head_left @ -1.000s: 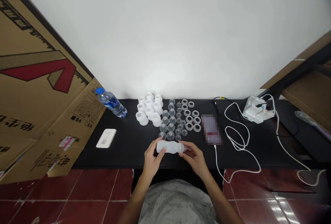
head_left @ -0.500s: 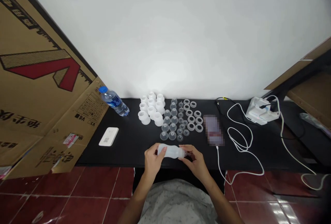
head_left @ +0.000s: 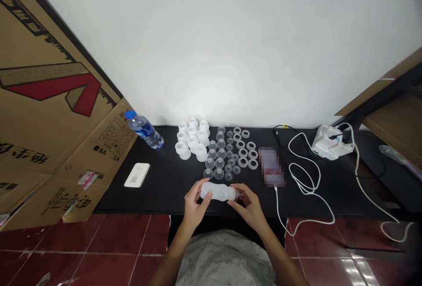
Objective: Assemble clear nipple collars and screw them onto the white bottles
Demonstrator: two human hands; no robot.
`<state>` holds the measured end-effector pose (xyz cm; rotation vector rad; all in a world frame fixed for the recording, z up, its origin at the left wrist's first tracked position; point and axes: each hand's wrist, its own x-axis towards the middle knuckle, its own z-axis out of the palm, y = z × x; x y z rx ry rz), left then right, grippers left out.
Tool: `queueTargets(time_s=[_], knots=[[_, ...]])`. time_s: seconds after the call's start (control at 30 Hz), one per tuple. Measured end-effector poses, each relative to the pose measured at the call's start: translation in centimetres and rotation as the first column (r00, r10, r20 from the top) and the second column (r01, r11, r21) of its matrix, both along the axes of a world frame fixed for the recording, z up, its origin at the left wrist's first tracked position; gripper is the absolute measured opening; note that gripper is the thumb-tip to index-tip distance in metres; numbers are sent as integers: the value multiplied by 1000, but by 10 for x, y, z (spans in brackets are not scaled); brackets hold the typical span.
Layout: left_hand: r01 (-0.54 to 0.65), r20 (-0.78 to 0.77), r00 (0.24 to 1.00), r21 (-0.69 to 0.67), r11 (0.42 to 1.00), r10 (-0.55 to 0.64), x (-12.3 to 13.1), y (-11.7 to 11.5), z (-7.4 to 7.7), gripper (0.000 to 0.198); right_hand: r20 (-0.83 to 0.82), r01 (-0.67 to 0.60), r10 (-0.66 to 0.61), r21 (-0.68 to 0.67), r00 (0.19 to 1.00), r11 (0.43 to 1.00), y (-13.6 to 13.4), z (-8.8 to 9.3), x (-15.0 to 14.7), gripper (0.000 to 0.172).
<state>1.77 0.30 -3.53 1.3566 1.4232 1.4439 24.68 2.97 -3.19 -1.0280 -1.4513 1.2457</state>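
Observation:
A milky-white baby bottle point(head_left: 217, 191) lies sideways between my hands over the front of the table. My left hand point(head_left: 197, 198) is closed round its base end, thumb along the near side. At the other end, my right hand point(head_left: 246, 202) grips the collar, and a clear nipple pokes out between its fingers. Just beyond stand rows of clear domed caps point(head_left: 218, 173), small clear nipples point(head_left: 228, 168) and translucent rings point(head_left: 243, 162). White bottles point(head_left: 201, 152) are grouped behind and to the left.
On the black table point(head_left: 171, 193) are a water bottle point(head_left: 145, 130) and a white box-shaped device point(head_left: 137, 175) at left. A phone point(head_left: 271, 166) with a white cable point(head_left: 303, 220) and a power strip point(head_left: 331, 143) are at right. A large carton point(head_left: 59, 145) borders the left; a wall rises behind.
The view has shifted very slightly. Both hands keep their hold on the baby bottle, and the fingers at its collar have moved a little.

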Motion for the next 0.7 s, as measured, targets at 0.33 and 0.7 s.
queueTargets(time_s=[0.33,0.7], knots=[[6,26,1000,24,1000,-7,-2,0,-3,40,-11,-21,20,-92,1000,996,0,-2,1,38],[7,3,1000,8,1000,-7,-2,-1,-2,44,27,-3,6,-116,1000,993,-2,-3,-2,45]])
